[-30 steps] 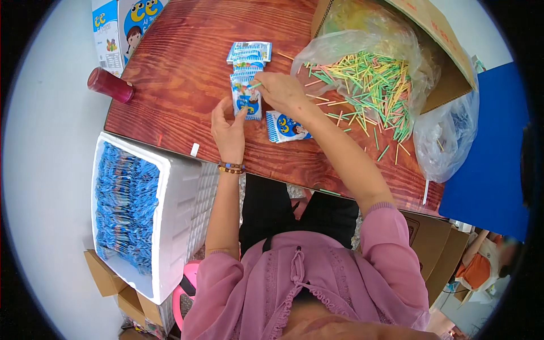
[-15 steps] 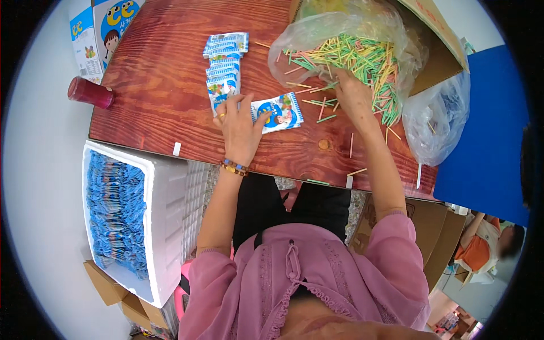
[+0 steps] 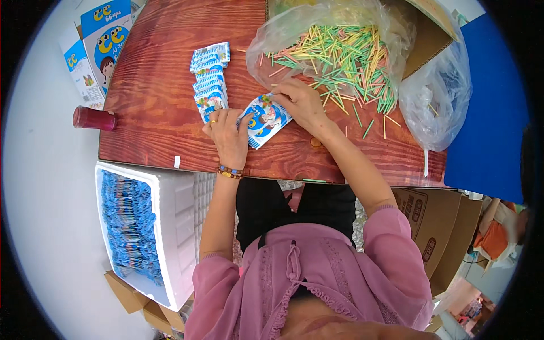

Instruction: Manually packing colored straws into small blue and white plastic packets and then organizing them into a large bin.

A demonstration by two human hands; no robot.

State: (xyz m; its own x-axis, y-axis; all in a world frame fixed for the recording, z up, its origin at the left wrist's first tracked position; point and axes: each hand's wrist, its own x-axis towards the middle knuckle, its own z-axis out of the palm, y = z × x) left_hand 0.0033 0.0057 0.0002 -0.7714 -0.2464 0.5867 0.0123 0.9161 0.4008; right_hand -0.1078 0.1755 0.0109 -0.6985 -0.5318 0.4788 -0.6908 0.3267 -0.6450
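Though I cannot tell whether the left hand (image 3: 228, 136) grips, the right hand (image 3: 303, 106) sensibly pinches the edge of the light-looking, flat blue-and-white plastic packet (image 3: 265, 120) at frame centre.

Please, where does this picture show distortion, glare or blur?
Head view throughout: fisheye bending bows the table along its near edge; highlights show on the clear plastic bag at right; the co-worker looks blurred about the head, the held packet fairly crisp.

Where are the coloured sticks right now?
In the head view, the coloured sticks are mostly upper right, in and around a clear bag near the right hand.
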